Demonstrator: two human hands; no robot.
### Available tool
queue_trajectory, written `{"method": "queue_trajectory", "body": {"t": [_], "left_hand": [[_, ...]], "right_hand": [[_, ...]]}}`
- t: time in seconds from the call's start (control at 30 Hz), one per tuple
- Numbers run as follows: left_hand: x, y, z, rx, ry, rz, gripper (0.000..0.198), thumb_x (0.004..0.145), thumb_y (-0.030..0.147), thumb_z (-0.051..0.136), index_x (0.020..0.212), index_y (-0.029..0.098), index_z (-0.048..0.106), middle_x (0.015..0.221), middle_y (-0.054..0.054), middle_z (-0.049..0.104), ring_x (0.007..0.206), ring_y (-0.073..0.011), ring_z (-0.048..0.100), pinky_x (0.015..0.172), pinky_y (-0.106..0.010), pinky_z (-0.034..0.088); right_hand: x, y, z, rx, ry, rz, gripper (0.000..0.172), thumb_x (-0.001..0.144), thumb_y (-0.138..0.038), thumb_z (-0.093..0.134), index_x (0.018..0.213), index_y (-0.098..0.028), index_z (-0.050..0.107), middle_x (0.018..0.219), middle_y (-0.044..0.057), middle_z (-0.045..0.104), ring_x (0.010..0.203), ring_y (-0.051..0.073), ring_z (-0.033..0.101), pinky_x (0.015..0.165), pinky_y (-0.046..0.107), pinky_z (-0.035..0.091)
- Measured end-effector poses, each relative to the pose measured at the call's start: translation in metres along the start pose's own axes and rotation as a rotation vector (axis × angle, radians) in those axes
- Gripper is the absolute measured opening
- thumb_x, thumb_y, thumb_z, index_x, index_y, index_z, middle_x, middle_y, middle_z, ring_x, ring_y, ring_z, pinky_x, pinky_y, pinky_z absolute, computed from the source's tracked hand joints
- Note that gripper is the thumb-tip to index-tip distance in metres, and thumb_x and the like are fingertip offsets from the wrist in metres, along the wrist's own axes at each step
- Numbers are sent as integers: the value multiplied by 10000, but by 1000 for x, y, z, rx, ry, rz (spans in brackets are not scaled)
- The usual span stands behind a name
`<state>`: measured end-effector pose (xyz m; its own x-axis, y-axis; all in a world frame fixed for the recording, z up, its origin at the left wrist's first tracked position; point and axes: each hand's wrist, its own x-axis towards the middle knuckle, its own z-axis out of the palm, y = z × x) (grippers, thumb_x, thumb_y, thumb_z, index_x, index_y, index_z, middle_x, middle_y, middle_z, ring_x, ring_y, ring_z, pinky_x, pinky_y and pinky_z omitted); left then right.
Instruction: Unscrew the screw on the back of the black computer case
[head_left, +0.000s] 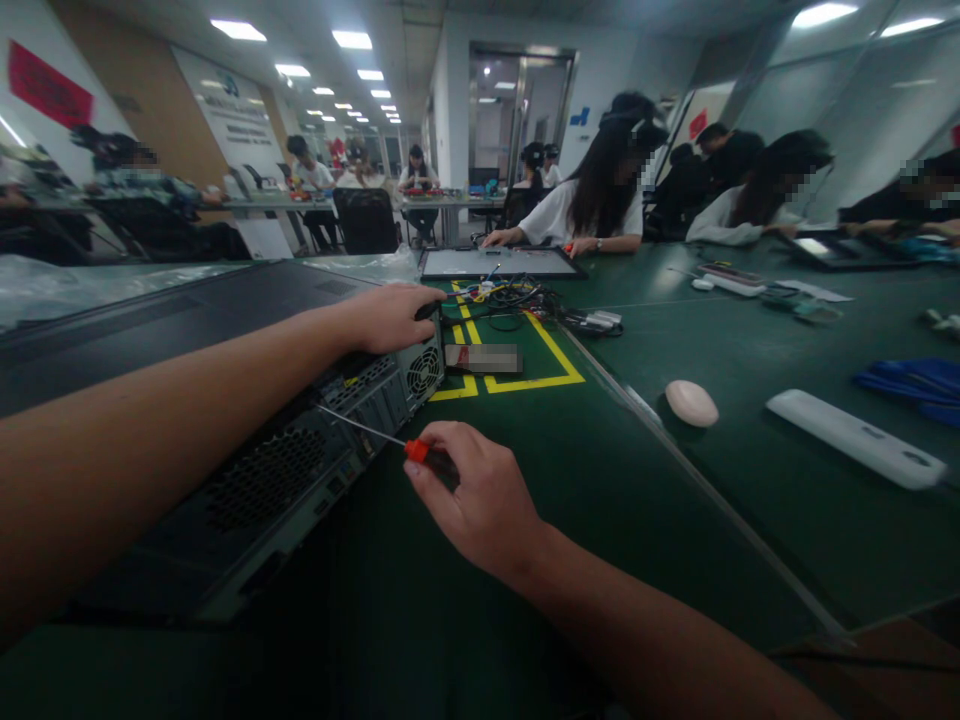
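A black desktop computer case [247,290] lies on its side on the green table at the left, its rear panel with vents and slots turned towards me. My left hand [394,318] grips the case's far rear corner, fingers on top and thumb down over the edge. My right hand [476,490] pinches the orange-and-dark handle of a screwdriver [416,450]. Its long thin shaft points left, and the tip meets the rear panel near the upper edge. Whether the tip sits in a screw I cannot make out.
Beyond the case lie a tangle of cables [525,298] and a small box [487,358] by yellow tape lines [536,382]. On the right are a pale computer mouse [691,403], a white elongated device [855,437] and blue cloth [911,385]. Several people work opposite, one at a flat panel [499,264].
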<state>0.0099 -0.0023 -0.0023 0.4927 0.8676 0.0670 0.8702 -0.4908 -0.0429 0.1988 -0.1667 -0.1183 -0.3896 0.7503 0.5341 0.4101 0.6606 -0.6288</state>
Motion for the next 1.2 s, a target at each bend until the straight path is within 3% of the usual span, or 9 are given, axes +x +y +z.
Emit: {"method": "queue_trajectory", "body": {"t": [0.17, 0.43, 0.57, 0.77, 1.2], "left_hand": [[0, 0, 0, -5, 6, 1, 755, 931, 428, 477, 1655, 215, 498, 1598, -118, 642, 1484, -329, 575, 1269, -461, 419], [1, 0, 1, -1, -1, 17, 754, 955, 409, 444, 1651, 123, 490, 1623, -172, 606, 1491, -338, 564, 1272, -445, 405], [1, 0, 2, -2, 5, 18, 753, 957, 402, 442, 1648, 107, 492, 1632, -185, 596, 1489, -348, 565, 1272, -454, 406], [0, 0, 1, -6, 7, 6, 758, 942, 408, 474, 1666, 184, 490, 1604, -137, 635, 1482, -345, 576, 1266, -477, 419], [-1, 3, -1, 19, -6, -11, 754, 956, 411, 451, 1657, 139, 486, 1628, -145, 611, 1487, -327, 576, 1277, -436, 411]], "right_hand": [[0, -1, -2, -42, 33, -15, 169, 1079, -344, 630, 1146, -204, 698, 1043, 77, 766, 902, 211, 732, 788, 326, 569], [0, -1, -1, -48, 34, -37, 291, 1115, -404, 576, 1155, -170, 745, 1010, 91, 769, 883, 219, 717, 788, 347, 549], [-1, 1, 0, -6, 42, -38, 280, 1058, -372, 642, 1255, -176, 679, 1123, 103, 782, 945, 228, 741, 794, 341, 567], [1, 2, 0, -44, 28, -43, 97, 1030, -245, 638, 1117, -208, 660, 1021, 66, 762, 882, 213, 727, 769, 332, 553], [0, 3, 1, -50, 23, -42, 83, 1055, -258, 652, 1123, -210, 654, 1041, 68, 765, 905, 215, 731, 787, 336, 557]]}}
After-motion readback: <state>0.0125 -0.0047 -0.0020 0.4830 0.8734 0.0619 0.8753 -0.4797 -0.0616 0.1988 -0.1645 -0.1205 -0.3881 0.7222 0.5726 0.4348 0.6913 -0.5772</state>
